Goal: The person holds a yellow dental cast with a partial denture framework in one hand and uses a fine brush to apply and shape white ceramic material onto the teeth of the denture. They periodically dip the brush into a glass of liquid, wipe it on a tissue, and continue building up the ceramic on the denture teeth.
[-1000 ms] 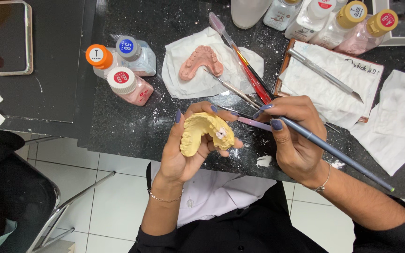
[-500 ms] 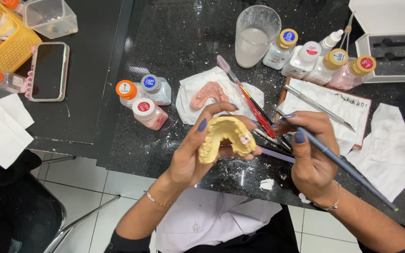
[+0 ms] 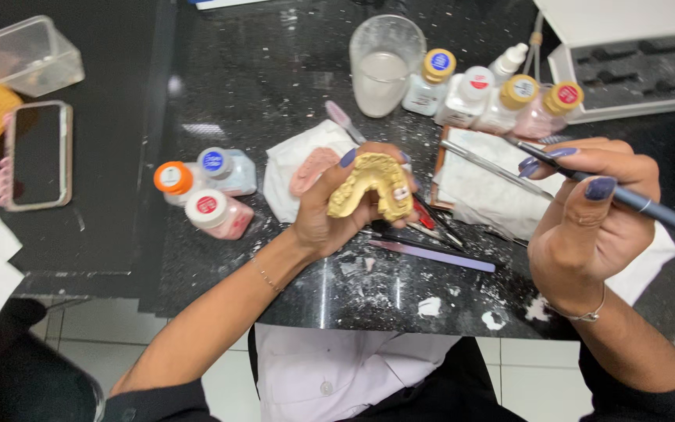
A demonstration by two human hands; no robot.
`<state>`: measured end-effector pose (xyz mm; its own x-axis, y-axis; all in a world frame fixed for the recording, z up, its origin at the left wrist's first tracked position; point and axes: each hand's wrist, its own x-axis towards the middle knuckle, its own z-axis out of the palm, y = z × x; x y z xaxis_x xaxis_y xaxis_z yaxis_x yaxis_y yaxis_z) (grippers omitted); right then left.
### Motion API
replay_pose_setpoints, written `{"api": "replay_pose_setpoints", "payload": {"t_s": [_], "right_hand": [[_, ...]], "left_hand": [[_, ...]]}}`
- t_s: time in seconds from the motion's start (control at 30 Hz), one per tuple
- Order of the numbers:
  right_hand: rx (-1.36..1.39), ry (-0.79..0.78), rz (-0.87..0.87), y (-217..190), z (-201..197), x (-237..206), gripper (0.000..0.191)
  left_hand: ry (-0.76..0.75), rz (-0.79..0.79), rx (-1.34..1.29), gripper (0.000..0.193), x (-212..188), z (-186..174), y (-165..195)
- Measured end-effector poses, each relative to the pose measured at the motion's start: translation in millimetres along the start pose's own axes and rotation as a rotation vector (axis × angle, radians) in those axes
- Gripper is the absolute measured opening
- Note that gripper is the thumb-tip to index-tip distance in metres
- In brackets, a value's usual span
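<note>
Yellow dental cast (image 3: 370,186) sits in my left hand (image 3: 330,215), fingers (image 3: 348,159) curled round its arch from behind, thumb bracing the near edge. It is held just above the tabletop (image 3: 275,70), tilted so the tooth surfaces face up at me, probably to keep the small pale tooth at its right end in sight.

Right hand (image 3: 580,227) at 3 o'clock from the cast and apart from it. Fingers pinch a slender dark-handled brush (image 3: 650,207) pen-style; its tip points toward 10 o'clock, over the white paper towel (image 3: 478,184), likely so it can be wiped or loaded near the bottles.

Around the cast:
- A pink denture base (image 3: 312,168) at 9 o'clock, resting on a white tissue (image 3: 291,156), just beside my left fingers.
- A lilac-handled tool (image 3: 431,254) and some dark and red instruments at 5 o'clock, lying flat within reach.
- A long metal spatula (image 3: 494,168) across the paper towel at 2 o'clock.
- A clear cup of cloudy liquid (image 3: 384,66) at 12 o'clock, with a row of small powder bottles (image 3: 498,98) to its right.
- Three small jars (image 3: 205,191) with orange, blue and red caps at 9 o'clock, farther out.
- A phone (image 3: 37,155) face up, well apart at far 9 o'clock.

White crumbs and smears dot the tabletop's near edge.
</note>
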<state>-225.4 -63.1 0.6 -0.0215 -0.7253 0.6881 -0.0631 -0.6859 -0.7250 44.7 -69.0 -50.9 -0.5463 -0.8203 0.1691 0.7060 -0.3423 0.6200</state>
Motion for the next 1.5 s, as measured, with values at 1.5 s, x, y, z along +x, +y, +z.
{"api": "replay_pose_setpoints", "payload": {"t_s": [1.5], "right_hand": [[-0.455,0.124,0.244,9,-147,-51,0.027]], "left_hand": [[-0.053,-0.124,0.069,0.064,-16,34,-9]]}}
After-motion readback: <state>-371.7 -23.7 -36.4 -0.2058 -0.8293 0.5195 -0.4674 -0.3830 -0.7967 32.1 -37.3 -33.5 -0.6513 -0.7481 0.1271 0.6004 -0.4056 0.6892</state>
